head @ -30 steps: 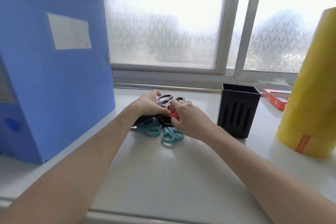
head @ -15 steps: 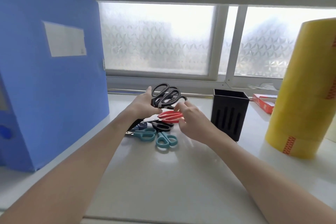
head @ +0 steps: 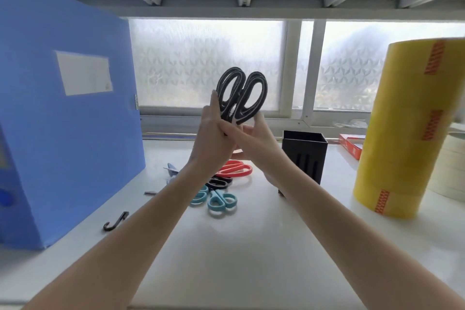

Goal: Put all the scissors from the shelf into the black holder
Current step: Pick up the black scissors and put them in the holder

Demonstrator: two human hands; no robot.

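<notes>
Black-handled scissors (head: 241,95) are held upright above the shelf, handles up. My left hand (head: 212,138) and my right hand (head: 256,142) are both shut around their lower part, which hides the blades. Below them on the white shelf (head: 226,246) lie red scissors (head: 236,169), smaller black scissors (head: 219,183) and teal scissors (head: 221,202), partly under my left arm. The black slotted holder (head: 305,155) stands open-topped to the right of my hands.
A tall blue file box (head: 68,121) stands at the left. A stack of yellow tape rolls (head: 407,128) rises at the right, with a red box (head: 351,145) behind it. A small black hook (head: 116,221) lies near the file box. Frosted windows are behind.
The black scissors have been lifted from the pile to well above the shelf, handles up. My right hand let go of the red scissors, now lying on the shelf, and joined the left.
</notes>
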